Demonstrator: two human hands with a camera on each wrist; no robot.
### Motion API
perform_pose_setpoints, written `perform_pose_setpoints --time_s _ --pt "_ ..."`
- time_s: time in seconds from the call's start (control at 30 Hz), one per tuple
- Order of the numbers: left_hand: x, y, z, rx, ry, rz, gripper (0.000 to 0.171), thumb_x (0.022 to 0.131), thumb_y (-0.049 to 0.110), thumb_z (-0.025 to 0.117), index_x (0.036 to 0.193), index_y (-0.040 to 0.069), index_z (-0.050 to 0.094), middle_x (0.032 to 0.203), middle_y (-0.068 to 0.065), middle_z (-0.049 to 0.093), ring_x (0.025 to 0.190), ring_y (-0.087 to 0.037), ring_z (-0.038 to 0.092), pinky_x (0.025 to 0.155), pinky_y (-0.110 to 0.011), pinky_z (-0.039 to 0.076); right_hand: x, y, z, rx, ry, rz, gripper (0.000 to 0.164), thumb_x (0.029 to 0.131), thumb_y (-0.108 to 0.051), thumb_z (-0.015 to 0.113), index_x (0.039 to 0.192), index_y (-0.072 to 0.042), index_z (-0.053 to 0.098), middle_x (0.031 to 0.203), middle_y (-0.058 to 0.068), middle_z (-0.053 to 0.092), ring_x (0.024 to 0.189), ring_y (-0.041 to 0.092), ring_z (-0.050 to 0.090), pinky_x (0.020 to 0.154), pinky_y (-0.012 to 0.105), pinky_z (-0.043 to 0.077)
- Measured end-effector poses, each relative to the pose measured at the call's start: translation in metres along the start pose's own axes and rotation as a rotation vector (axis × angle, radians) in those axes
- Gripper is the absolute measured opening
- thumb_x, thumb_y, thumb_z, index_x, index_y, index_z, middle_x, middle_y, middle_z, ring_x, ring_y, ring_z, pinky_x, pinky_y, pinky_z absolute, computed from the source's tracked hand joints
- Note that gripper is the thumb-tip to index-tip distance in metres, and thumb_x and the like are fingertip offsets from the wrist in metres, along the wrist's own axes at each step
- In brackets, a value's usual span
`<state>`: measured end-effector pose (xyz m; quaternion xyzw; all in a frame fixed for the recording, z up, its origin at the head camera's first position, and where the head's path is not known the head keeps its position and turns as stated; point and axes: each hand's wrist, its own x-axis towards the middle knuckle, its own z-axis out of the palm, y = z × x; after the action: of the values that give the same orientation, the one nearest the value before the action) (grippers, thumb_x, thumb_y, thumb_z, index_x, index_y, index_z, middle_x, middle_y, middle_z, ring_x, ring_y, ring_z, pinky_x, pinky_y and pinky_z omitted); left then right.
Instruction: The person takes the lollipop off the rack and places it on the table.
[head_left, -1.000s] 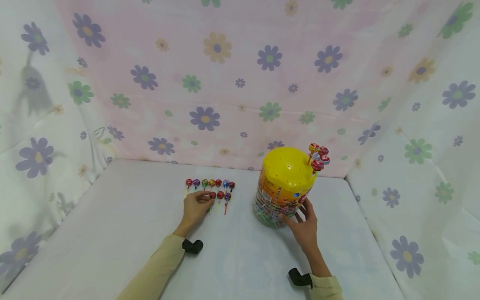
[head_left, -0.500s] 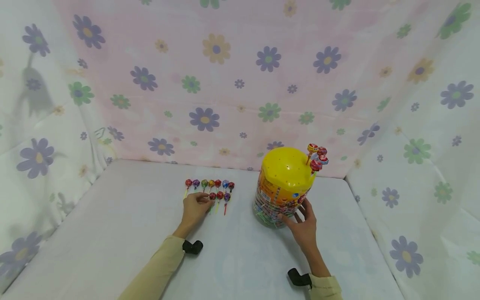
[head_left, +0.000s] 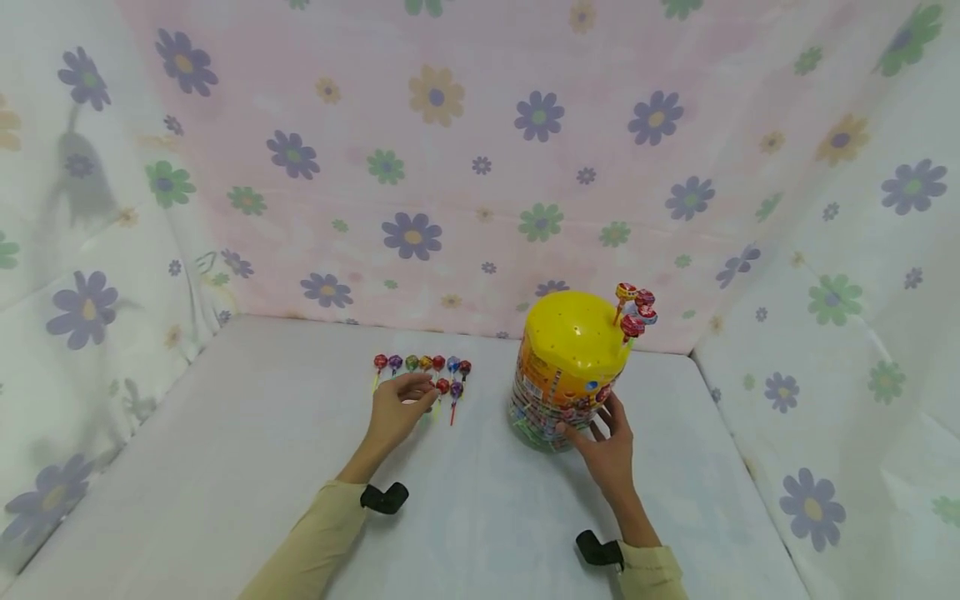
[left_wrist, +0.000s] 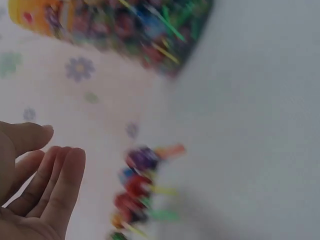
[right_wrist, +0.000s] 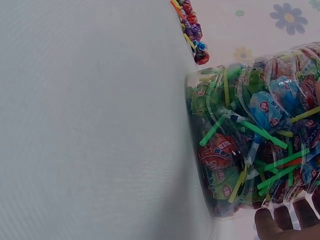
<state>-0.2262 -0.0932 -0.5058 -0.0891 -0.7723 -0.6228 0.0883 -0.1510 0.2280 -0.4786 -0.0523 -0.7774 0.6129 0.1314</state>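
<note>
My left hand (head_left: 396,412) hovers just above the table, beside two short rows of wrapped lollipops. The back row (head_left: 438,363) holds several; the front row has a purple lollipop (head_left: 456,389), a red one (head_left: 442,386) and another red lollipop (left_wrist: 127,202) mostly behind my fingers in the head view. Nothing shows between the bent, parted fingers (left_wrist: 70,175) in the left wrist view. My right hand (head_left: 611,454) grips the lower right side of a big clear lollipop jar (head_left: 534,400), thumb in front. Several lollipops (head_left: 633,325) stick up from its yellow lid (head_left: 573,333).
A white cloth covers the table (head_left: 480,517). Flower-patterned fabric (head_left: 495,183) hangs at the back and on both sides. Small holes dot the jar's lid. Each wrist carries a black camera mount (head_left: 386,498).
My left hand has let go of the front row's leftmost lollipop and risen slightly, its fingers parting. My right hand stays on the jar.
</note>
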Motion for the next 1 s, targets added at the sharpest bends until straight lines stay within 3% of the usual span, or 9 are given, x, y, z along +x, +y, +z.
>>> perform_pose_setpoints --time_s 0.27,0.37,0.5,0.77,1.0 --pt "0.011 0.083 0.026 -0.127 -0.131 0.218 0.028 0.094 0.006 0.072 0.121 -0.001 0.069 0.102 -0.02 0.073 0.086 -0.033 0.074 0.074 -0.024 0.062 0.001 0.001 0.002 -0.011 -0.007 0.035 0.09 0.087 -0.012 0.081 0.158 -0.004 0.027 0.16 0.02 0.034 0.146 0.045 0.035 0.117 0.059 0.034" --pt "0.019 0.115 0.037 -0.192 -0.183 0.284 0.03 0.095 0.003 0.07 0.124 -0.002 0.067 0.105 -0.021 0.072 0.091 -0.033 0.073 0.078 -0.028 0.063 0.005 0.011 0.001 -0.007 0.004 0.032 0.089 0.087 -0.012 0.082 0.158 -0.007 0.029 0.16 0.017 0.035 0.146 0.042 0.036 0.118 0.057 0.035" --pt "0.03 0.15 0.054 -0.202 -0.267 0.351 0.034 0.097 0.003 0.068 0.13 -0.003 0.064 0.113 -0.02 0.071 0.102 -0.028 0.071 0.086 -0.032 0.062 0.012 0.032 0.0 0.001 0.015 0.017 0.091 0.085 -0.016 0.084 0.158 -0.013 0.031 0.159 0.013 0.037 0.145 0.039 0.038 0.117 0.056 0.037" --pt "0.055 0.186 0.093 -0.16 -0.481 0.431 0.042 0.104 0.005 0.055 0.146 -0.002 0.048 0.134 -0.021 0.06 0.126 -0.031 0.06 0.107 -0.03 0.051 0.014 0.04 0.0 -0.005 0.023 -0.004 0.091 0.084 -0.026 0.086 0.158 -0.015 0.033 0.159 0.01 0.039 0.144 0.038 0.04 0.116 0.056 0.038" --pt "0.073 0.206 0.121 -0.083 -0.525 0.487 0.049 0.106 0.001 0.047 0.154 0.001 0.038 0.15 -0.02 0.048 0.138 -0.026 0.052 0.114 -0.025 0.041 0.013 0.038 -0.002 -0.001 0.024 0.003 0.093 0.083 -0.026 0.087 0.158 -0.014 0.033 0.159 0.011 0.039 0.144 0.038 0.04 0.117 0.055 0.037"
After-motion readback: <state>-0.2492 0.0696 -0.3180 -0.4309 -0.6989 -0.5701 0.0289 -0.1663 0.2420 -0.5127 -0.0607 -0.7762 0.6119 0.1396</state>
